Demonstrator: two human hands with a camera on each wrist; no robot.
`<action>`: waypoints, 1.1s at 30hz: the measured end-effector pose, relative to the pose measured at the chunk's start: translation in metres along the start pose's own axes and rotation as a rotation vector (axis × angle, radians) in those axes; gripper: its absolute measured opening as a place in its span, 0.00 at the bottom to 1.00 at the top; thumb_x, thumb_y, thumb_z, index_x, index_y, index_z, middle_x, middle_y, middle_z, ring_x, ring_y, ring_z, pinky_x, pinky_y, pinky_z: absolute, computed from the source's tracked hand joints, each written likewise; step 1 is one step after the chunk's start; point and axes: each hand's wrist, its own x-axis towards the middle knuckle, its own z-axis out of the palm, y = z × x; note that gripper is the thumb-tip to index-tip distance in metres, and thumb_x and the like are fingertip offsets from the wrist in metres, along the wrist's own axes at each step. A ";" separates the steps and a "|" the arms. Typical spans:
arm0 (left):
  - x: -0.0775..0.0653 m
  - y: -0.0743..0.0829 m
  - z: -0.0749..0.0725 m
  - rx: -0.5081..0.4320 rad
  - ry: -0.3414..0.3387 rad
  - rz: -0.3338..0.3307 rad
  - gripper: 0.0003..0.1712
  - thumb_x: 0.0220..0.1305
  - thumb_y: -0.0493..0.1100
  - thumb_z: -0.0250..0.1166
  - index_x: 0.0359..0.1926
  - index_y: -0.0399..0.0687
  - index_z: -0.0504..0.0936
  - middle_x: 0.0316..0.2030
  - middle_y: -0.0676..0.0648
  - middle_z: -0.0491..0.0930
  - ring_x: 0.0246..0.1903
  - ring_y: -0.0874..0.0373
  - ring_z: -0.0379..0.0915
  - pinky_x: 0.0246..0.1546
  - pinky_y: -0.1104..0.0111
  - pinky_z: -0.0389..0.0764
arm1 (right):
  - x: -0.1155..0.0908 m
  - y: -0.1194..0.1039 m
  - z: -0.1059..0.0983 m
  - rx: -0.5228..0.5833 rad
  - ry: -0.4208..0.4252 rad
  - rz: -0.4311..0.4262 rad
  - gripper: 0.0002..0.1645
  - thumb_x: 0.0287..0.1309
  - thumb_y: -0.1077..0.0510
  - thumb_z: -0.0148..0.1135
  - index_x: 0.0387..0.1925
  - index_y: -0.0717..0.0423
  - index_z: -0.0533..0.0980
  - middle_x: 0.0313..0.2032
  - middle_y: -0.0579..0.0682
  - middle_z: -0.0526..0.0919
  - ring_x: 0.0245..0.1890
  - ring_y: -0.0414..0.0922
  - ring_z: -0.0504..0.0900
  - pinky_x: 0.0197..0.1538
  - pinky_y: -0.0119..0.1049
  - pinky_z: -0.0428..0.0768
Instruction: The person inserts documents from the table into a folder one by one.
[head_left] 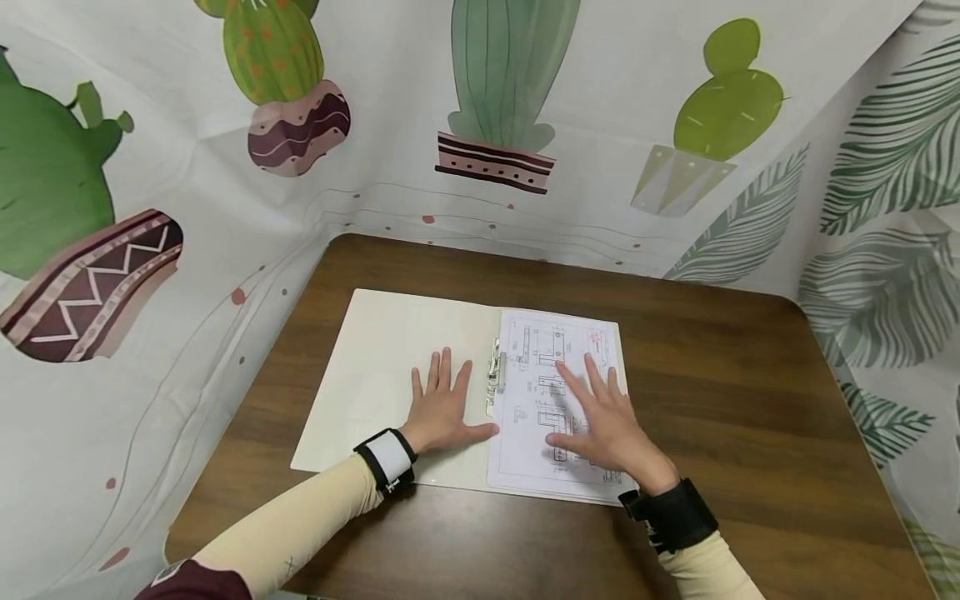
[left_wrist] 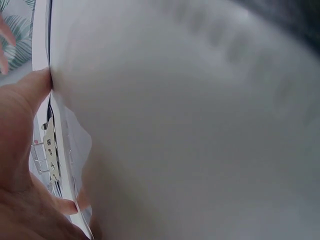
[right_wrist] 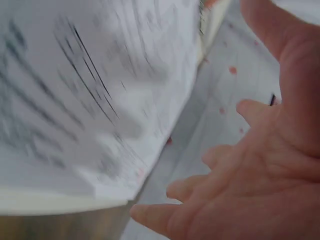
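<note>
An open cream folder (head_left: 375, 367) lies on the table, its left cover bare. On its right half is a stack of white sheets (head_left: 517, 458), the top one printed with technical line drawings and a small red mark. A metal binder clip (head_left: 492, 379) runs along the fold. My left hand (head_left: 441, 417) rests on the left cover with fingers spread, thumb pointing at the sheets' edge. Over the drawings is my right hand (head_left: 611, 429), fingers spread; in the right wrist view a gap shows between its fingertips and the printed sheet (right_wrist: 100, 75).
The brown wooden table (head_left: 720, 400) extends on all sides of the folder. Behind it hangs a white cloth (head_left: 390, 100) printed with cacti and leaves, which also runs down the left and right sides. Both wrists wear black straps (head_left: 678, 517).
</note>
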 end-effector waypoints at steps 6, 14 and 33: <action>0.001 -0.001 0.003 0.013 -0.020 -0.009 0.69 0.53 0.78 0.67 0.81 0.43 0.51 0.80 0.32 0.31 0.79 0.37 0.20 0.71 0.35 0.26 | 0.006 -0.002 0.025 -0.048 -0.057 0.033 0.65 0.48 0.33 0.78 0.81 0.40 0.54 0.80 0.67 0.42 0.74 0.80 0.39 0.64 0.82 0.47; 0.003 0.000 0.000 0.033 -0.048 -0.019 0.70 0.53 0.79 0.66 0.82 0.44 0.48 0.80 0.33 0.28 0.79 0.38 0.18 0.71 0.36 0.24 | 0.010 -0.001 0.039 -0.029 -0.030 0.086 0.63 0.47 0.33 0.78 0.80 0.41 0.58 0.79 0.67 0.46 0.74 0.81 0.42 0.66 0.81 0.45; 0.005 0.005 -0.004 0.024 -0.048 -0.023 0.69 0.54 0.78 0.67 0.82 0.44 0.48 0.80 0.32 0.28 0.79 0.37 0.19 0.71 0.35 0.27 | 0.015 -0.003 0.037 -0.056 -0.072 0.092 0.61 0.48 0.34 0.76 0.80 0.39 0.59 0.80 0.67 0.43 0.73 0.82 0.37 0.66 0.81 0.41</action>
